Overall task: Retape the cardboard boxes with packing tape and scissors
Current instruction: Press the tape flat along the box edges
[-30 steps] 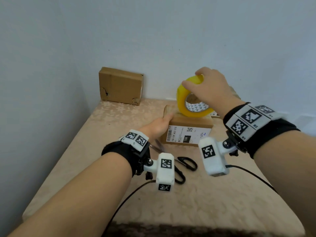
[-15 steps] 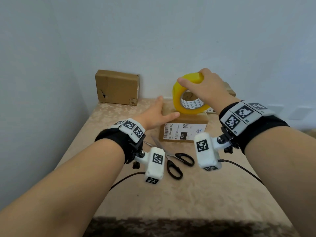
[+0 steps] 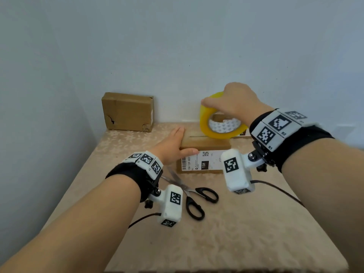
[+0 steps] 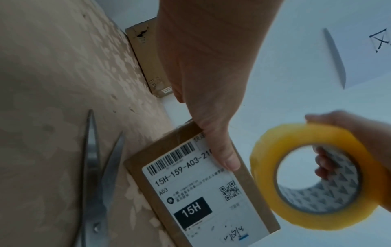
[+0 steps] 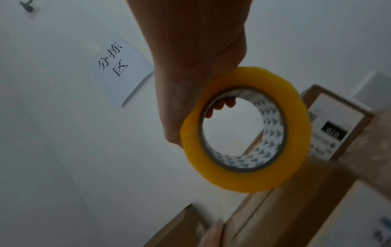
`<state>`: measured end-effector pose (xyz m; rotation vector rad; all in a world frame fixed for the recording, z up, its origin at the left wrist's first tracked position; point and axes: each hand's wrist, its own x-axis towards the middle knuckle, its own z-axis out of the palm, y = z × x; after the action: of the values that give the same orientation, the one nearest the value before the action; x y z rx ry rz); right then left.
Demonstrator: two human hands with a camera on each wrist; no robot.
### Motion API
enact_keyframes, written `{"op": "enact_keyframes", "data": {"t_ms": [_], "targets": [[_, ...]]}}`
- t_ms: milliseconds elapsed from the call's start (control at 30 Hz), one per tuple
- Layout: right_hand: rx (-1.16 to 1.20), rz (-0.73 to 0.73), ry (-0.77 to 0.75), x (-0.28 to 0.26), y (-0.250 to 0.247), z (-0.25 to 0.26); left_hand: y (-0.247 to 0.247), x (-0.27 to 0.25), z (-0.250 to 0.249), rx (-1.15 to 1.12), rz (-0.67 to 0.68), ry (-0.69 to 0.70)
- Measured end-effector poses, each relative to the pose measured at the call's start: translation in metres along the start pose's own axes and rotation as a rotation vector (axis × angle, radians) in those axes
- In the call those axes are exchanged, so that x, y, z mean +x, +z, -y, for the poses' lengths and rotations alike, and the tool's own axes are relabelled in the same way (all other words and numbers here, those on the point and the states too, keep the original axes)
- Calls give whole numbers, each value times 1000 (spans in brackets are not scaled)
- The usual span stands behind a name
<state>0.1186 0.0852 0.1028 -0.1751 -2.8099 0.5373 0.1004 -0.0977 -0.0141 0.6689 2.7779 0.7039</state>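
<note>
1. The right hand (image 3: 235,104) grips the yellow tape roll (image 3: 220,123): the fingers curl through the core, as the right wrist view (image 5: 243,128) shows, and the thumb lies on the outer rim
2. The tape roll stands on edge with its lower rim touching the top face of the labelled box (image 3: 204,152), directly below the right hand
3. The left hand (image 3: 173,144) lies on the left end of the labelled box with straight fingers; the fingers rest on the top face and the thumb (image 4: 224,155) presses the front face at the edge of the white shipping label (image 4: 203,197)
4. The scissors (image 3: 194,196) lie on the table (image 3: 236,243) with blades apart, just behind the left wrist and near the front face of the box; neither hand touches them
5. A second cardboard box (image 3: 128,111) stands against the wall, beyond the left hand and well apart from it
6. A third box (image 5: 336,123) with a label lies beyond the tape roll, below the right hand
</note>
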Motion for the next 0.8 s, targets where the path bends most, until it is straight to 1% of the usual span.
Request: {"op": "enact_keyframes", "data": {"t_ms": [67, 133, 167, 200, 267, 300, 333, 367, 433, 500, 667, 733, 800], "targets": [[-63, 4, 38, 2, -1, -14, -2, -1, -3, 46, 15, 7], [-11, -8, 42, 0, 0, -24, -5, -1, -6, 115, 42, 4], [50, -42, 31, -2, 0, -27, -7, -2, -9, 165, 47, 6], [121, -91, 15, -4, -1, -29, -10, -4, -12, 235, 31, 21], [213, -148, -2, -8, -3, -33, -14, -8, -15, 395, -95, 87], [236, -144, -2, -10, -2, -38, -16, -12, -16, 453, -164, 113], [266, -131, 6, -13, -2, -42, -16, -16, -16, 496, -200, 132], [298, -111, 20, -16, -2, -45, -15, -19, -16, 528, -206, 146], [347, -81, 26, -19, 0, -48, -10, -21, -15, 582, -178, 154], [331, -69, 7, -18, 3, -44, -5, -18, -16, 655, -153, 161], [219, -66, -35, -14, 10, -36, 7, -14, -33, 701, -113, 116], [193, -67, -45, -14, 11, -35, 13, -10, -40, 659, -76, 106], [177, -64, -48, -14, 12, -34, 14, -6, -44, 572, -85, 106]]}}
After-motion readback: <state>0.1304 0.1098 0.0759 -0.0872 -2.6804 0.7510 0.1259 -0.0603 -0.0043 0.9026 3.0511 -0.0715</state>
